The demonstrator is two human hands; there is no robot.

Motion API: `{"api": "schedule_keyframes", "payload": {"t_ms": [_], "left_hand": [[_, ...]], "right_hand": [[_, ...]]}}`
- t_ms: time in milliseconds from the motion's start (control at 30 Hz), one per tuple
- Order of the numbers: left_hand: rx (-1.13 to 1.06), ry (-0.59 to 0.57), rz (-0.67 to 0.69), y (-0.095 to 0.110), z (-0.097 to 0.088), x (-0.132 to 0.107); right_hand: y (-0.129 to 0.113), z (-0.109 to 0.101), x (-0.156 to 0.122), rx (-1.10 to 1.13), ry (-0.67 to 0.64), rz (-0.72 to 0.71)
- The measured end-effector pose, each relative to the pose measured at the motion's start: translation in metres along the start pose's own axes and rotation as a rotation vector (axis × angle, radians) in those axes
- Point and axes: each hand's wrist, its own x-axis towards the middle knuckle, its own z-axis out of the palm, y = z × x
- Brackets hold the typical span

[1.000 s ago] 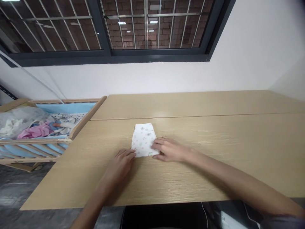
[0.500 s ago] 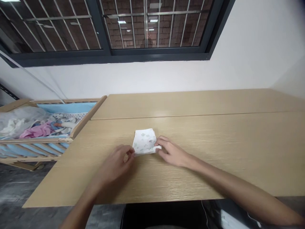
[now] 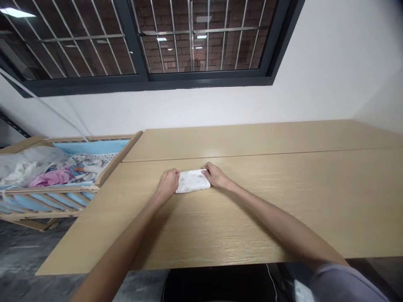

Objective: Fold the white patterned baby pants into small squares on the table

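A small white cloth [image 3: 192,181] with a faint printed pattern lies folded into a short rectangle on the light wooden table [image 3: 283,201]. My left hand [image 3: 168,180] grips its left end with curled fingers. My right hand [image 3: 215,174] holds its far right corner, fingers pinched on the fabric. Both arms reach forward over the table.
A wooden crib [image 3: 63,167] with blue lining stands left of the table, holding a heap of pink, white and blue clothes [image 3: 50,174]. A white wall and a barred window [image 3: 151,37] rise behind. A seam [image 3: 283,153] runs across the table top.
The near half of the cloth has been lifted and folded away from me, making it half as long. Both hands moved forward to its far edge.
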Motion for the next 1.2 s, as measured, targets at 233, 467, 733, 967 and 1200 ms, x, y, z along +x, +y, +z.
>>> {"api": "schedule_keyframes", "payload": {"t_ms": [233, 467, 733, 967, 1200], "left_hand": [[0.000, 0.102, 0.143, 0.028, 0.003, -0.027], [0.177, -0.040, 0.264, 0.035, 0.037, -0.048], [0.230, -0.070, 0.348, 0.002, 0.029, -0.056], [0.207, -0.089, 0.419, 0.005, -0.008, -0.059], [0.157, -0.040, 0.390, 0.004, -0.001, -0.049]], "right_hand": [[-0.028, -0.005, -0.022, -0.300, 0.042, -0.423], [-0.013, 0.011, -0.033, -0.522, -0.247, -0.556], [0.001, -0.008, -0.046, -0.490, -0.233, -0.487], [0.002, -0.024, -0.054, -0.398, -0.254, -0.491], [0.003, -0.015, -0.049, -0.357, -0.226, -0.458]]}}
